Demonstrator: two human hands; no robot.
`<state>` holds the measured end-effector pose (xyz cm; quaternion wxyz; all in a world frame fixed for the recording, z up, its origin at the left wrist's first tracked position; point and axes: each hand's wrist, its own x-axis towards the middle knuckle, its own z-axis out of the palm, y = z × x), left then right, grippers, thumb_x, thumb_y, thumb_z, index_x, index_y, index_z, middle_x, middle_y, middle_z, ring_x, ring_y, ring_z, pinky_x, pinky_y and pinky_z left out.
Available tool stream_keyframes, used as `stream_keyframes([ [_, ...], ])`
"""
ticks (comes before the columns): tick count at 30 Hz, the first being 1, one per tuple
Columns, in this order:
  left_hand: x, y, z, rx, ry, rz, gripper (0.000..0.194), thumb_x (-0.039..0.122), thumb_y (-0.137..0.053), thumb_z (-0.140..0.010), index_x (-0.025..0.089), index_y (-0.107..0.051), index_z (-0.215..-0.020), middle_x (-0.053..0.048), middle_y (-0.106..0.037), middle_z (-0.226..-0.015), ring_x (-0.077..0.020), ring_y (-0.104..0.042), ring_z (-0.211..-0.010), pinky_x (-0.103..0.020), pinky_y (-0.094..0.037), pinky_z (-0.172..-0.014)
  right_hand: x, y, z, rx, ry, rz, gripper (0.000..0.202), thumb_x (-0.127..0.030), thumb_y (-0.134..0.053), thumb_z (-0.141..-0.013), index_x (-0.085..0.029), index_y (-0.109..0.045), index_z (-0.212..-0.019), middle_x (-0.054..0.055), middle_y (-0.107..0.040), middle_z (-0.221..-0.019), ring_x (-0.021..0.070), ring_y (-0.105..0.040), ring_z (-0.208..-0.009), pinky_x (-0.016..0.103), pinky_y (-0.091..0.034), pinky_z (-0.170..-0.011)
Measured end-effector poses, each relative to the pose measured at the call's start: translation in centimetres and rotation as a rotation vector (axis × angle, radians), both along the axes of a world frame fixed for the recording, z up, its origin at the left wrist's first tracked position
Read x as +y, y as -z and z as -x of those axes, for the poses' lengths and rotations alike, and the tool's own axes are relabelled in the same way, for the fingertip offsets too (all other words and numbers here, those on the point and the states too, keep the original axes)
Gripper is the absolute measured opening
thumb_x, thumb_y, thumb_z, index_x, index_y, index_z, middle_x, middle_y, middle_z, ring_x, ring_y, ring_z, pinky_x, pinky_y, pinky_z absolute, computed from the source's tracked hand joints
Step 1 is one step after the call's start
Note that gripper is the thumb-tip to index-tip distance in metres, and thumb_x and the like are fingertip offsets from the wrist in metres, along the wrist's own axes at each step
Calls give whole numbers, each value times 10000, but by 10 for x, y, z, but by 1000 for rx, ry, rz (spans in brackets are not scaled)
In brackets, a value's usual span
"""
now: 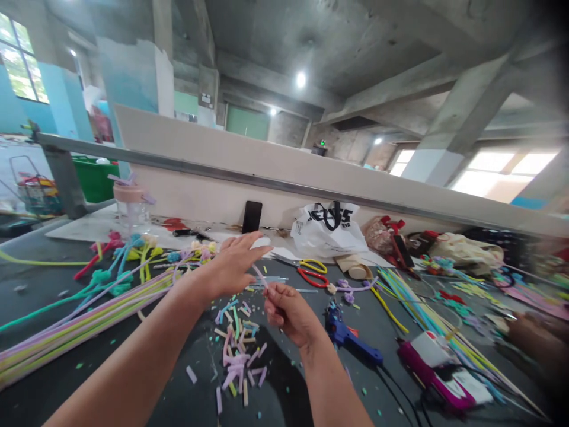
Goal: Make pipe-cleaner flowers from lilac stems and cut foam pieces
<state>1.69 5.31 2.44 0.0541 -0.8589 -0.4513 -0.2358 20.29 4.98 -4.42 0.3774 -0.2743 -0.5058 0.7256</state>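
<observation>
My right hand [288, 311] pinches a lilac pipe cleaner [260, 275] between thumb and fingertips, and it slants up to the left. My left hand [233, 264] is stretched out flat just above and left of it, fingers extended; I cannot tell whether it touches the stem's upper end. Below the hands lies a loose heap of short cut pipe cleaner pieces [237, 359], mostly lilac and cream. Behind the right hand rest scissors [313, 276] with red and yellow handles. Clear glue sticks [278, 284] lie between the hands and the scissors.
A blue glue gun [351, 338] with a black cord lies right of my right hand. Long pipe cleaner bundles stretch out at left [89, 329] and right [444, 320]. A phone [252, 217] leans at the back near a white bag [329, 231]. Another person's hand [537, 338] is far right.
</observation>
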Motion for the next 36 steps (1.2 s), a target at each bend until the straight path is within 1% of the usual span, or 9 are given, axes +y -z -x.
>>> stream_keyframes([
  [1, -1, -2, 0, -39, 35, -36, 598, 169, -619, -713, 251, -425, -1272, -106, -265, -1436, -282, -237, -1296, -469, -230, -1014, 0, -1, 0, 14, 1, 7, 222, -363, -642, -746, -161, -550, -749, -69, -474, -473, 17, -260, -338, 176, -177, -387],
  [3, -2, -4, -1, -65, 123, -22, 451, 165, -583, -758, 271, -514, -1191, -72, -310, -1421, -259, -221, -1307, -480, -183, -1031, -1, -2, 0, 55, -7, 19, 199, -354, -615, -776, -171, -536, -774, -78, -462, -463, 13, -228, -329, 173, -168, -386],
  [7, 4, 0, 1, -57, 240, 129, 205, 156, -529, -810, 258, -646, -944, -8, -649, -1002, -176, -534, -1025, -502, -177, -1015, -7, -4, 1, 174, -63, 39, 149, -299, -616, -788, -168, -545, -778, -77, -467, -478, 7, -219, -347, 170, -211, -415],
  [9, 8, 2, 4, -101, 300, 146, 155, 168, -521, -817, 219, -664, -849, 5, -657, -821, -131, -577, -850, -421, -288, -967, -9, -5, 2, 186, -87, 44, 157, -301, -639, -769, -163, -562, -774, -75, -469, -475, 8, -226, -347, 176, -240, -424],
  [11, 9, 2, 7, -148, 377, 159, 161, 177, -514, -822, 198, -673, -816, -5, -633, -773, -111, -567, -777, -300, -396, -837, -9, -4, 2, 157, -84, 52, 202, -345, -640, -761, -152, -582, -777, -53, -499, -495, 19, -279, -357, 182, -253, -425],
  [13, 8, -1, 10, -160, 416, 173, 181, 174, -507, -824, 201, -686, -819, -10, -605, -756, -101, -554, -738, -225, -419, -716, -8, -4, 1, 110, -33, 60, 277, -411, -619, -764, -135, -599, -775, -12, -547, -547, 34, -336, -387, 181, -242, -416],
  [17, 4, -7, 13, -90, 360, 162, 194, 161, -524, -808, 214, -711, -808, -9, -568, -750, -96, -539, -700, -205, -401, -665, -5, -3, 1, 48, 10, 65, 356, -467, -603, -758, -114, -603, -708, 4, -550, -573, 25, -298, -393, 176, -191, -398],
  [26, 7, -6, 11, -44, 344, 103, 215, 213, -509, -820, 241, -722, -818, -10, -576, -746, -91, -525, -635, -219, -379, -612, -8, -4, 0, 63, -77, 75, 197, -269, -735, -645, -119, -630, -717, -3, -562, -588, 24, -302, -411, 176, -185, -418],
  [36, 11, -2, 13, -59, 305, 88, 196, 225, -524, -822, 231, -720, -838, -18, -590, -746, -103, -544, -665, -218, -386, -628, -10, -8, 1, 100, -124, 114, 148, -238, -684, -711, -111, -632, -767, -34, -475, -588, 23, -243, -428, 180, -165, -423],
])
